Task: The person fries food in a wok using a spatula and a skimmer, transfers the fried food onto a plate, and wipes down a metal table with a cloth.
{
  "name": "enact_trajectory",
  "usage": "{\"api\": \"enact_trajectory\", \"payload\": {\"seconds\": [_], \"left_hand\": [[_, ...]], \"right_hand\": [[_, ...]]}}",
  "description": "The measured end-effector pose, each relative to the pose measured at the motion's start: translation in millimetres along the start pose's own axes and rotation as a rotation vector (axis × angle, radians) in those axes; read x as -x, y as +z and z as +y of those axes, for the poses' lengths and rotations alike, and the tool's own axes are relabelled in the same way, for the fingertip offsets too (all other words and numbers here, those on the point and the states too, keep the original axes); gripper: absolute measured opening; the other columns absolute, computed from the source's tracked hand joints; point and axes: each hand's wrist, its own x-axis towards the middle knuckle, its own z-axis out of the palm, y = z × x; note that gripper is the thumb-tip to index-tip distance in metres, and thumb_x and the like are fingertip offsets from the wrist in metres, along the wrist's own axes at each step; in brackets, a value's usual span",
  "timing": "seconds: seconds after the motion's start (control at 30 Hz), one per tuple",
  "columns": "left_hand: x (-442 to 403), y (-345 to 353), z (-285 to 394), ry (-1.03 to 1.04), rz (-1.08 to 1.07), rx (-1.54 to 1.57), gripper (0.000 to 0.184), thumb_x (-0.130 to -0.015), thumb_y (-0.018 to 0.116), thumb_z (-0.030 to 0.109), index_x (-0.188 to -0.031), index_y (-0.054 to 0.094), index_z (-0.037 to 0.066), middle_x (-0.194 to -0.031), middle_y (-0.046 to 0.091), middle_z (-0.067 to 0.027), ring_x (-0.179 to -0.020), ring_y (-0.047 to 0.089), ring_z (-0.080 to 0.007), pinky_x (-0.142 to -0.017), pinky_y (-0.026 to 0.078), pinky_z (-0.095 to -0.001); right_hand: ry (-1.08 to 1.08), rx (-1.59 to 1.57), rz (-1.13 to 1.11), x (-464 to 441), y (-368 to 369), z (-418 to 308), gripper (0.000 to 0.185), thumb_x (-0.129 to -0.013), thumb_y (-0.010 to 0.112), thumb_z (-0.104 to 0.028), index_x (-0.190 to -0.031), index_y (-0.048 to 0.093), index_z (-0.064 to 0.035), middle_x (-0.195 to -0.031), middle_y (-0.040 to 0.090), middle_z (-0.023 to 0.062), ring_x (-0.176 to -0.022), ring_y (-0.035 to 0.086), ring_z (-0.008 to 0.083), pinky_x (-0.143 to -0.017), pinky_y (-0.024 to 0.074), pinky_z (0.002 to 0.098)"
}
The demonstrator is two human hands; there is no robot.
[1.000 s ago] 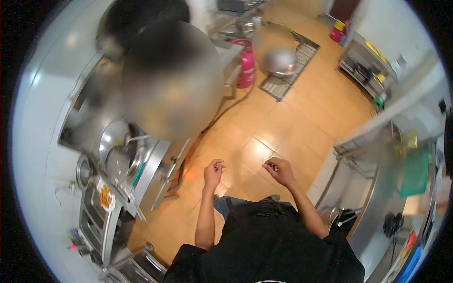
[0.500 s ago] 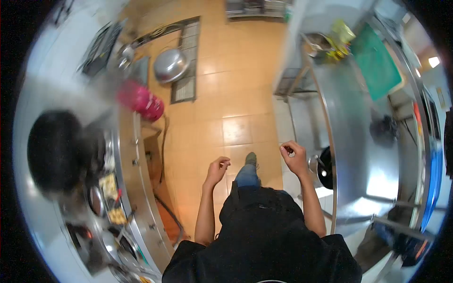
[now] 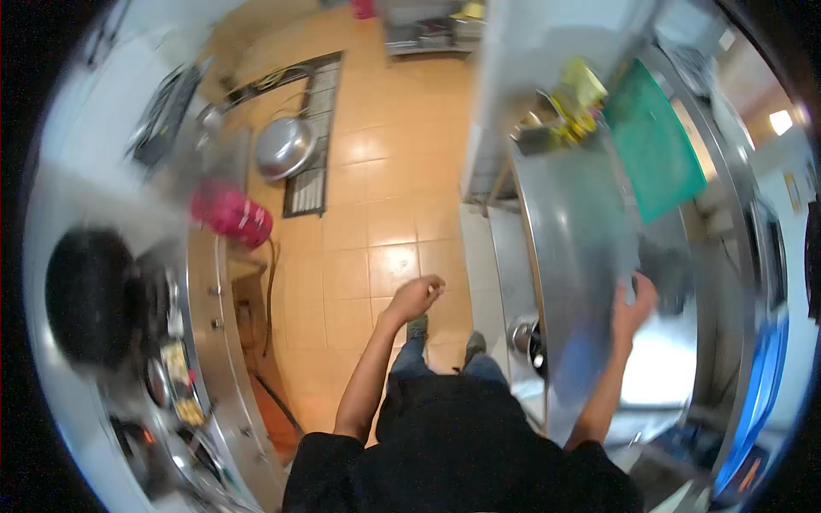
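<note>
My right hand [image 3: 634, 306] reaches over the steel table [image 3: 569, 231], its thumb and fingers apart and nothing visible between them. Just beyond its fingertips lies a dark, blurred bundle [image 3: 669, 272], perhaps a black plastic bag. I cannot tell whether the hand touches it. My left hand [image 3: 417, 297] hangs above the tiled floor in front of my body. Its fingers are loosely curled, with a small gap between them and no object showing.
A green board [image 3: 658, 154] and a yellow bag [image 3: 584, 90] are at the table's far end. To the left runs a stove counter with a black wok [image 3: 90, 295] and food trays [image 3: 180, 368]. A pink gas cylinder [image 3: 231, 214] and a metal basin [image 3: 286, 148] stand ahead.
My right hand has moved from beside the table to over its surface, its fingers spreading. My left hand has shifted slightly right. My body has moved closer to the table.
</note>
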Motion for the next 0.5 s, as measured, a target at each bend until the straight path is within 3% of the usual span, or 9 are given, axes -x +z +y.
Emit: {"api": "enact_trajectory", "payload": {"seconds": [0.03,0.07,0.1,0.17,0.23,0.3,0.37,0.43,0.5], "left_hand": [[6.5,9.1,3.5,-0.036,-0.016,-0.009,0.025,-0.094,0.058,0.025,-0.108,0.066,0.006,-0.099,0.071,-0.0146,-0.084,0.069,-0.0313,-0.075,0.054,-0.0408],[17.6,20.8,5.2,-0.072,0.035,0.028,0.025,-0.094,0.058,0.025,-0.109,0.066,0.006,-0.099,0.072,-0.0145,-0.086,0.069,-0.0324,-0.077,0.053,-0.0415],[29.4,34.2,3.5,-0.126,0.096,0.031,0.025,-0.094,0.058,0.025,-0.109,0.066,0.006,-0.099,0.072,-0.0145,-0.086,0.069,-0.0324,-0.077,0.053,-0.0415],[51.7,58.6,-4.0,-0.192,0.081,0.025,0.024,-0.093,0.060,0.020,-0.110,0.065,0.003,-0.100,0.070,-0.0175,-0.088,0.069,-0.0305,-0.080,0.054,-0.0399],[76.1,70.8,-1.2,-0.182,0.065,0.032,0.024,-0.094,0.060,0.021,-0.110,0.065,0.004,-0.100,0.070,-0.0175,-0.090,0.069,-0.0314,-0.081,0.054,-0.0405],[97.7,75.0,14.0,-0.242,-0.014,0.071,0.026,-0.094,0.059,0.023,-0.112,0.064,0.004,-0.102,0.070,-0.0166,-0.094,0.068,-0.0317,-0.083,0.053,-0.0407],[114.3,80.0,17.7,-0.291,0.066,0.112,0.028,-0.094,0.059,0.024,-0.113,0.064,0.005,-0.103,0.070,-0.0162,-0.095,0.068,-0.0320,-0.083,0.053,-0.0412],[127.4,84.6,21.7,-0.331,0.140,0.154,0.029,-0.095,0.060,0.025,-0.115,0.063,0.005,-0.104,0.070,-0.0158,-0.097,0.067,-0.0323,-0.083,0.053,-0.0416],[132.9,81.5,23.0,-0.265,0.193,0.145,0.034,-0.095,0.060,0.026,-0.120,0.060,0.004,-0.103,0.069,-0.0149,-0.095,0.067,-0.0299,-0.082,0.053,-0.0397]], "right_hand": [[-0.029,0.099,0.042,-27.4,-2.7,41.4,0.043,-0.084,0.071,-0.035,-0.118,0.065,-0.0102,-0.118,0.064,0.0134,-0.116,0.054,0.0335,-0.098,0.0396,0.0469],[-0.017,0.393,0.089,-49.3,2.3,93.2,0.060,-0.081,0.071,-0.049,-0.126,0.061,-0.0113,-0.131,0.058,0.0130,-0.127,0.047,0.0327,-0.099,0.0390,0.0514],[0.274,0.563,0.052,-63.9,1.7,108.3,0.082,-0.078,0.067,-0.064,-0.140,0.051,-0.0134,-0.143,0.049,0.0130,-0.135,0.039,0.0323,-0.104,0.0349,0.0578],[0.561,0.634,-0.080,-88.9,-7.9,117.9,0.092,-0.077,0.064,-0.071,-0.149,0.040,-0.0186,-0.150,0.040,0.0139,-0.139,0.034,0.0366,-0.109,0.0296,0.0603],[0.516,0.492,-0.132,-72.7,57.2,249.4,0.091,-0.078,0.062,-0.072,-0.152,0.035,-0.0251,-0.150,0.040,0.0168,-0.134,0.037,0.0461,-0.108,0.0319,0.0617],[0.218,0.072,-0.551,-56.8,106.6,321.6,0.076,-0.087,0.057,-0.063,-0.149,0.040,-0.0227,-0.151,0.038,0.0190,-0.130,0.043,0.0463,-0.106,0.0388,0.0550],[0.431,0.625,-0.584,-48.8,65.8,145.0,0.058,-0.094,0.055,-0.044,-0.144,0.046,-0.0156,-0.148,0.042,0.0203,-0.128,0.049,0.0407,-0.105,0.0417,0.0465],[0.312,0.263,-0.507,-22.1,96.4,130.3,0.047,-0.095,0.054,-0.026,-0.137,0.050,-0.0048,-0.141,0.049,0.0228,-0.126,0.051,0.0382,-0.106,0.0404,0.0424],[0.121,-0.201,-0.278,10.4,158.5,118.3,0.045,-0.094,0.056,-0.016,-0.134,0.050,0.0024,-0.133,0.055,0.0242,-0.120,0.053,0.0430,-0.104,0.0404,0.0473]]}}
